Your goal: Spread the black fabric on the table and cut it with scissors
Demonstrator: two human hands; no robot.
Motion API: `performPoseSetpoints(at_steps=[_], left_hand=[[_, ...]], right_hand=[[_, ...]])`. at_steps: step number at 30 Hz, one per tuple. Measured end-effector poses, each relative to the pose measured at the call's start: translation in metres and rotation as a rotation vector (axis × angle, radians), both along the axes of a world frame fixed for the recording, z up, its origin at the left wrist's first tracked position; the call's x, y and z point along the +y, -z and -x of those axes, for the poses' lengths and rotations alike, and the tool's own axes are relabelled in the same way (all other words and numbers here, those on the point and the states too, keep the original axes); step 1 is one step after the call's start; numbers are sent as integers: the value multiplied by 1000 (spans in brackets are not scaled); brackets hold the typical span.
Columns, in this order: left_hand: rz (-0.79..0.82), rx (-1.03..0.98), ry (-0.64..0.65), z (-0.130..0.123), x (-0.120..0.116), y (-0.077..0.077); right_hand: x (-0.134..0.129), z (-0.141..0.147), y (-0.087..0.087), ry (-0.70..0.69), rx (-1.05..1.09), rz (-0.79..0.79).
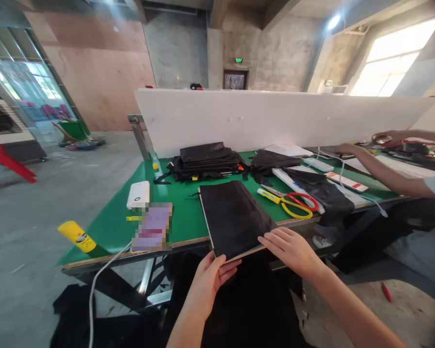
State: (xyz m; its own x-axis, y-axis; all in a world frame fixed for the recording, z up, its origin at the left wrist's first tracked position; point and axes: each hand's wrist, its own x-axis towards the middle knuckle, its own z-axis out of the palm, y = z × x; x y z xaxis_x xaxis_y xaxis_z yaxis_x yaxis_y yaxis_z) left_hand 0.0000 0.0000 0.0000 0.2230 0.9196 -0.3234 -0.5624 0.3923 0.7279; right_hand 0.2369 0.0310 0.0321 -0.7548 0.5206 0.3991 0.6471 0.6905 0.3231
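A flat rectangular board covered in black sheet material (235, 217) lies on the green table top, its near edge reaching past the table's front. Pale edging shows along its left and near sides. My left hand (215, 273) grips the near left corner, thumb on top and fingers underneath. At the near right corner, my right hand (288, 246) has its fingers bent together over the edge, pinching it. Just beyond the board's right side are a yellow glue stick (268, 195) and scissors (299, 205) with red and yellow handles.
A stack of black pieces (206, 159) stands at the back. A white power bank (138, 195), a blurred-out phone-like object (152, 227) and a yellow tube (77, 236) sit on the left. At right, a co-worker's arm (377, 174) reaches over the table near a white cable (342, 174).
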Motion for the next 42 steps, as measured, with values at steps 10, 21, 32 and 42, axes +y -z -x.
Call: performPoseSetpoints(at_steps=[10,21,32,42], left_hand=[[15,-53,-48,0,-4,-4],[15,-148,-11,9,-4,7],[37,-160,-22,15,-1,11],[-7,-108,-93,7,1,12]], right_hand=[[4,10,-6,-82,-190,25],[5,9,-16,-186,-286,18],[-7,29,-1,-96,-143,73],[-32,51,8,130,551,125]])
